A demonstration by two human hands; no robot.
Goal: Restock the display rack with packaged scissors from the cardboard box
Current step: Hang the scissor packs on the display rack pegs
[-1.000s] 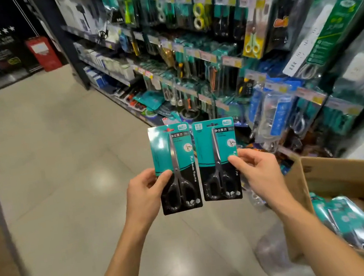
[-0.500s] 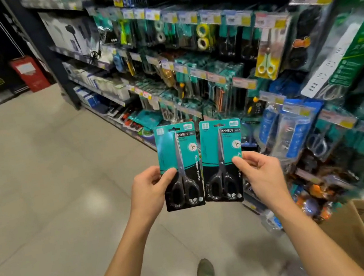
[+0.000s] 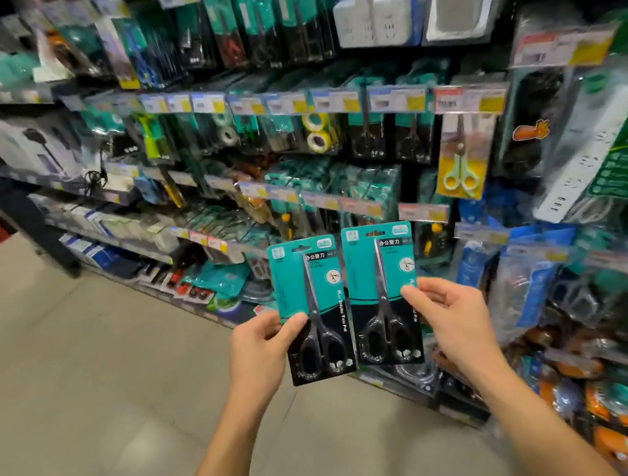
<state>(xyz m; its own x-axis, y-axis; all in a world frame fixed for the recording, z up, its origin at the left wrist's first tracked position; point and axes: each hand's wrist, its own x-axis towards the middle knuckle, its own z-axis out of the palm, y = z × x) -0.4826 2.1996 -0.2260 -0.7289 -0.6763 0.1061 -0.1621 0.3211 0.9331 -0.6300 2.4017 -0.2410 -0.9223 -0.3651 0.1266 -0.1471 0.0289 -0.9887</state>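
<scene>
Head view: two scissor packs, upright, side by side, edges nearly touching, in front of the rack [image 3: 327,121]. Left pack [image 3: 312,309] pinched at its 9 o'clock edge by left hand [image 3: 258,350], thumb across the front. Right pack [image 3: 384,294] pinched at its 3 o'clock edge by right hand [image 3: 453,319]. Teal-and-black cards, each printed "办公剪刀" and "Kai Sheng You Pin". One yellow scissors [image 3: 459,171] hanging at 1 o'clock. Price tags blurred, unreadable.
</scene>
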